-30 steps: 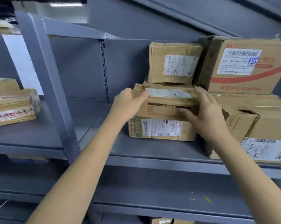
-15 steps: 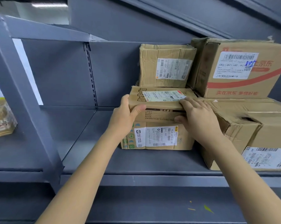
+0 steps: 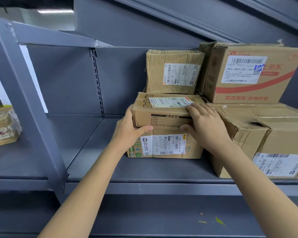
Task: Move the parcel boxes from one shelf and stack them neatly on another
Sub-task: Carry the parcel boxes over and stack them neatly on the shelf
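L hand [image 3: 127, 129] grips middle box [image 3: 162, 115] left end, thumb under; R hand [image 3: 206, 124] clasps right end.

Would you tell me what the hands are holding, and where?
Both hold the middle box of the stack: left hand at its left end, right hand over its right front.

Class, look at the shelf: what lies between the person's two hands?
In the head view, the flat parcel box lies between them: the left hand grips its left end, the right hand its right end. It rests on a lower box.
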